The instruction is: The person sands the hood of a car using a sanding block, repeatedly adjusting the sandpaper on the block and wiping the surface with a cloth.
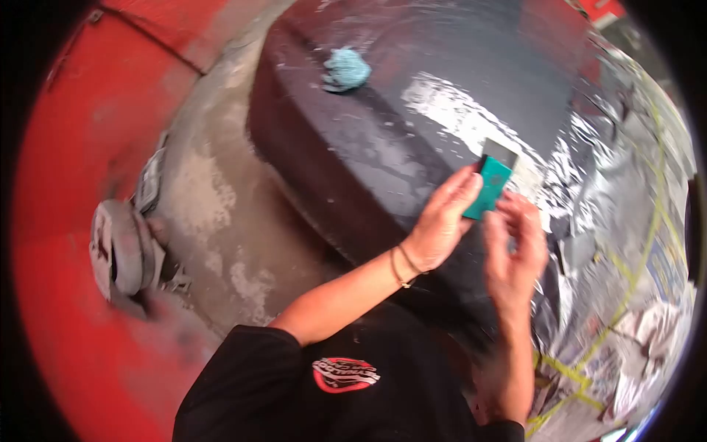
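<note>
My left hand point(442, 221), with a thin bracelet at its wrist, is closed on a flat teal block point(488, 184) that looks like a sanding block. A grey piece point(500, 152) sticks out past the block's far end. Close by the block's lower right side is my right hand point(519, 247), fingers bent and smeared by motion; whether it grips anything is unclear. Beneath both hands lies a dark grey car body panel point(368, 158) with wet-looking patches and a bright glare.
A crumpled light-blue cloth point(346, 70) rests on the panel. Paper and film masking point(641, 250) with yellow tape covers the right side. At left are a red car body point(81, 169) and a dusty grey rounded object point(121, 247) beside the stained floor point(213, 191).
</note>
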The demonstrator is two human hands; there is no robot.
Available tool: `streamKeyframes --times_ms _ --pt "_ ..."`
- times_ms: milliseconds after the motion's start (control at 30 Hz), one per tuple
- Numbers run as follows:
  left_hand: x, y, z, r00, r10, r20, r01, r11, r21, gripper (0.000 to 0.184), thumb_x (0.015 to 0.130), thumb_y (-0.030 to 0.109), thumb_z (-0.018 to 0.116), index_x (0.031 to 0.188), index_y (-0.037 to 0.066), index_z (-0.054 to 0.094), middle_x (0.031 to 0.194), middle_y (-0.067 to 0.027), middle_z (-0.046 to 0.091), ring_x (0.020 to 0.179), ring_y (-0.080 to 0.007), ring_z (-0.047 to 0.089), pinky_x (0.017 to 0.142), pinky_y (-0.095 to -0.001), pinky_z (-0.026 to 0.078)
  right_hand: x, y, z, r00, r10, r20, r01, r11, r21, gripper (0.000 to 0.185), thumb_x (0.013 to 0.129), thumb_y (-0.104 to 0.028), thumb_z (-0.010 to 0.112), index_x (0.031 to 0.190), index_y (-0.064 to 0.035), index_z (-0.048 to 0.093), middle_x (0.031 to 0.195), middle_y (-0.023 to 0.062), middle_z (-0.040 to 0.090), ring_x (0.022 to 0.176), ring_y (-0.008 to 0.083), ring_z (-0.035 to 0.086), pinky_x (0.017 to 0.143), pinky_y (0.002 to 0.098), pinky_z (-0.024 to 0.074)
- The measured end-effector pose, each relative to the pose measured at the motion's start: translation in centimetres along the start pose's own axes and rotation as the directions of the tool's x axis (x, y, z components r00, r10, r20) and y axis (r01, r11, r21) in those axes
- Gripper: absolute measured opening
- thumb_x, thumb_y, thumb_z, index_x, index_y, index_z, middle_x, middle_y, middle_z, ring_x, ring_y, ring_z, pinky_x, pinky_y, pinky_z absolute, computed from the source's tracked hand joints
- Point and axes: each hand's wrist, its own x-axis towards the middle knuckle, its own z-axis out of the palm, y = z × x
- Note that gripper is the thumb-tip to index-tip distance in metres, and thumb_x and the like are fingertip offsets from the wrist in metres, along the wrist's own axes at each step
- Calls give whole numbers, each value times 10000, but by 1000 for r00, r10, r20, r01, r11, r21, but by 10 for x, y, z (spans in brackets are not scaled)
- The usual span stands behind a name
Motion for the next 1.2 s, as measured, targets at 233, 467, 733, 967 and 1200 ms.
streamKeyframes --times_ms 233,467,733,967,1200 --pt "-3 -4 -6 997 68 35 -74 982 177 454 1230 362 444 1574 70 495 1543 -175 617 1353 -228 647 1146 -415 555 -12 4 20 989 148 -23 -148 989 17 507 857 -173 966 1252 -12 692 1301 149 699 1046 251 726 890 373 612" --pt "-12 1 -6 1000 14 14 -16 987 159 525 1242 378 369 1657 64 438 1571 -150 600 1396 -241 625 1177 -425 538 -12 13 25 972 235 -18 -225 945 236 555 850 -201 974 1317 -45 715 1317 109 698 1035 241 711 879 367 609" --pt "-10 6 0 998 42 49 -54 953 299 548 1228 393 403 1654 52 457 1588 -132 597 1415 -239 610 1190 -427 502 -7 13 26 985 144 -91 -127 977 171 526 869 -124 926 1350 -91 717 1325 138 683 1157 283 673 925 405 592" --pt "-11 54 -20 955 -298 -6 296 947 122 499 1207 442 488 1474 40 613 1465 -131 668 1426 -238 603 1264 -474 451 21 16 -20 866 -312 391 391 910 -140 574 779 15 861 1310 -149 716 1366 109 639 1211 387 613 1044 508 546" --pt "-10 31 -12 974 -203 100 208 977 -49 701 1197 547 415 1687 46 419 1536 -119 595 1450 -249 582 1246 -494 484 14 10 -29 955 -154 251 206 960 -192 574 816 -34 887 1352 -115 698 1296 177 623 1215 400 619 1035 493 521"
